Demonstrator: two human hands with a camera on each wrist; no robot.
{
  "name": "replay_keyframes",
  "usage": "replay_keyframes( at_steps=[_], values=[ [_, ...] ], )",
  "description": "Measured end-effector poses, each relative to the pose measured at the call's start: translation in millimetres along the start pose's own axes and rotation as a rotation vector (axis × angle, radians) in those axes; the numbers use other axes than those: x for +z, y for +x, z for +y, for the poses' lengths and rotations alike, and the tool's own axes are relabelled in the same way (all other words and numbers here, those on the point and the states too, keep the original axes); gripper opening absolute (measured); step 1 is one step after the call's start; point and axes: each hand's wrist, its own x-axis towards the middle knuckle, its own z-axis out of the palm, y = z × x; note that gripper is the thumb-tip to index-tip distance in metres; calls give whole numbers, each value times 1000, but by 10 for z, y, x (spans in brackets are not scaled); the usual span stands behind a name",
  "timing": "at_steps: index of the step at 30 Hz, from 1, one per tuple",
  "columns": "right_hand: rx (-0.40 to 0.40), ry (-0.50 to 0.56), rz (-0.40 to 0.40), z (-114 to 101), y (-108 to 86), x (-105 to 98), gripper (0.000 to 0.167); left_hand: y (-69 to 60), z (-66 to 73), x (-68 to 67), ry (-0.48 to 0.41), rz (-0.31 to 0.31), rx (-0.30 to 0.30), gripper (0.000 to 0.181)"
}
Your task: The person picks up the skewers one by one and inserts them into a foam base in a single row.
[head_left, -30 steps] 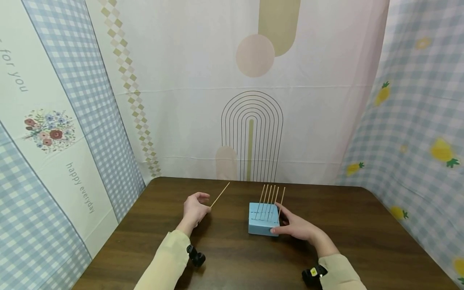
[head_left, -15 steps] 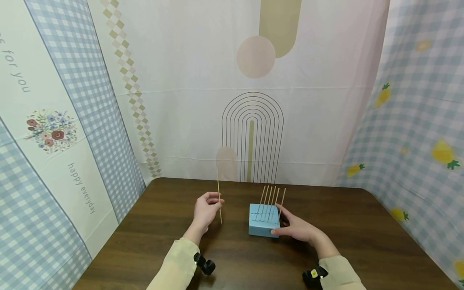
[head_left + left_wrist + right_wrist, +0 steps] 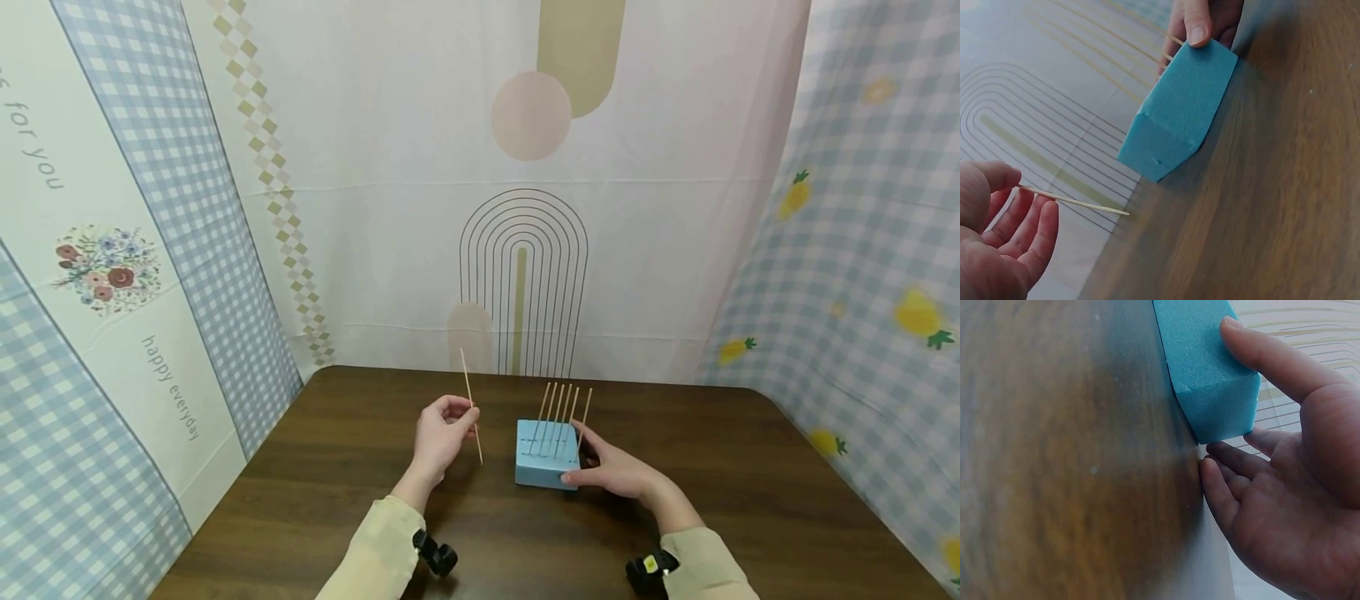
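Observation:
A thin wooden skewer [image 3: 466, 374] is pinched between the thumb and fingers of my left hand [image 3: 444, 433]. It stands nearly upright, leaning a little left, and its pointed lower end [image 3: 1113, 210] shows in the left wrist view. To the right, a blue foam block [image 3: 546, 475] sits on the table with several skewers [image 3: 556, 410] standing in its top. My right hand [image 3: 618, 468] grips the block's right side, thumb on the front face and fingers toward the back. In the right wrist view the thumb presses the foam block [image 3: 1210, 356]. The left hand and its skewer are apart from the block.
The dark wooden table [image 3: 525, 542] lies under both hands. A pale patterned cloth [image 3: 390, 250] hangs behind its far edge. Checked cloths hang at the left [image 3: 210, 317] and right [image 3: 840, 275]. A black wrist camera [image 3: 435, 553] is strapped at the left sleeve.
My left hand has moved right toward the block, and the skewer in it has swung from a slant to nearly upright. My right hand and the block have stayed in place.

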Motion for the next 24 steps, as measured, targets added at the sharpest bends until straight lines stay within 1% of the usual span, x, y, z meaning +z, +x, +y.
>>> replay_keyframes(
  at_steps=[4, 7, 12, 18, 24],
  values=[
    [1, 0, 2, -2, 4, -5, 112, -11, 39, 38, 6, -21, 17, 20],
    [3, -4, 2, -22, -1, -8, 112, -26, 90, 77, 1, -43, 54, 18],
    [-11, -9, -4, -45, -8, -13, 112, -63, 187, 181, -17, -93, 115, 14],
    [-23, -4, -6, -45, -9, -14, 111, -94, 221, 323, -18, -119, 163, 14],
    [-20, -9, -2, -29, 2, 0, 112, -136, 246, 427, 28, -152, 224, 12]
  ],
)
